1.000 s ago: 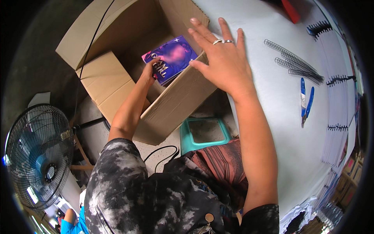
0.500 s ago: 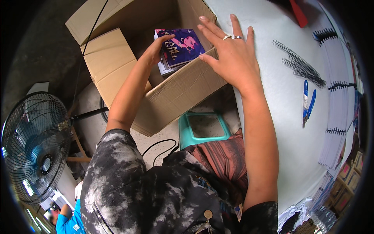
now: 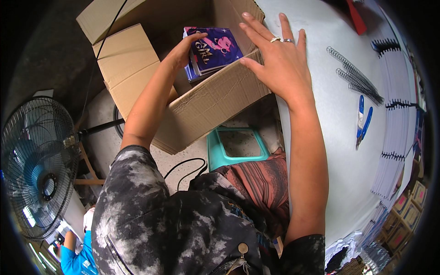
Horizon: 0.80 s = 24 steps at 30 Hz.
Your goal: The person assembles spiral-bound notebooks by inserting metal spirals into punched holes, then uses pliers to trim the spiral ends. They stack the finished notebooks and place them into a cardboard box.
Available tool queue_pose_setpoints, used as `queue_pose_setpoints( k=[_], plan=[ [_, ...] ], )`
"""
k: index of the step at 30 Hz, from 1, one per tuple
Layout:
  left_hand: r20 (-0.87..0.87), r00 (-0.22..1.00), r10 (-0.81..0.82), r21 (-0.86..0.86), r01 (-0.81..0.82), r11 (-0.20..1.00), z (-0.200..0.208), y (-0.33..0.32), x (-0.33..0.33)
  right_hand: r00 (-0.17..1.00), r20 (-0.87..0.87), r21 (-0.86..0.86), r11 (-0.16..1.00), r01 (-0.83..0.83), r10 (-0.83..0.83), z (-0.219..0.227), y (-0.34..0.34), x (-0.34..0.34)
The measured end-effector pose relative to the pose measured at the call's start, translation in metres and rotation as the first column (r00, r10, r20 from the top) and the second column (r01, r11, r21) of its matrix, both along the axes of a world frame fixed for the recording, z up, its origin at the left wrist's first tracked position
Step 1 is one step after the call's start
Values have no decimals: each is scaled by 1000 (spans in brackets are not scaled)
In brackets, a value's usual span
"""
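Observation:
Inside the open cardboard box (image 3: 215,107) lies a stack of spiral notebooks, the top one a purple notebook (image 3: 219,52) with a pink figure on its cover. My left hand (image 3: 181,54) reaches into the box and grips this notebook at its left side, thumb on the cover; its other fingers are hidden. My right hand (image 3: 285,64), with two rings, is spread flat over the box's right corner, its fingers reaching toward the white tabletop (image 3: 343,183). Its thumb is at the box's rim. No object is in the right hand.
On the tabletop lie several black spiral coils (image 3: 355,75) and blue-handled cutters (image 3: 362,123). Coil-bound stacks (image 3: 396,91) line its right edge. A turquoise stool (image 3: 213,151) stands below the box. At left are a fan (image 3: 39,169) and a person in blue (image 3: 82,256).
The view has shifted slightly. The top notebook sits a little differently over the stack, and more of the purple notebooks beneath shows. Both hands keep nearly the same pose.

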<state>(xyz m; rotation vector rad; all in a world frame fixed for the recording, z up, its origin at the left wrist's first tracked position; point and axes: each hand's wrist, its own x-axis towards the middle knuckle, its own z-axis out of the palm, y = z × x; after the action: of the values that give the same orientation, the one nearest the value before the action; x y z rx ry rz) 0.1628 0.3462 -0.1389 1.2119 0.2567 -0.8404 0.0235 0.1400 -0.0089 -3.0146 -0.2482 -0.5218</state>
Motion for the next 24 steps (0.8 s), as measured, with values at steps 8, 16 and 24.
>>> queue_pose_setpoints(
  k=[8, 16, 24],
  plan=[
    [48, 999, 15, 31, -17, 999, -11, 0, 1, 1000, -14, -20, 1000, 8, -9, 0, 0, -1],
    [5, 965, 261, 203, -257, 945, -124, 64, 17, 999, -52, -10, 1000, 17, -18, 4, -4, 2],
    [-206, 879, 431, 60, -428, 902, -142, 155, -1, 1000, -3, -18, 1000, 22, -22, 3, -3, 2]
  ],
)
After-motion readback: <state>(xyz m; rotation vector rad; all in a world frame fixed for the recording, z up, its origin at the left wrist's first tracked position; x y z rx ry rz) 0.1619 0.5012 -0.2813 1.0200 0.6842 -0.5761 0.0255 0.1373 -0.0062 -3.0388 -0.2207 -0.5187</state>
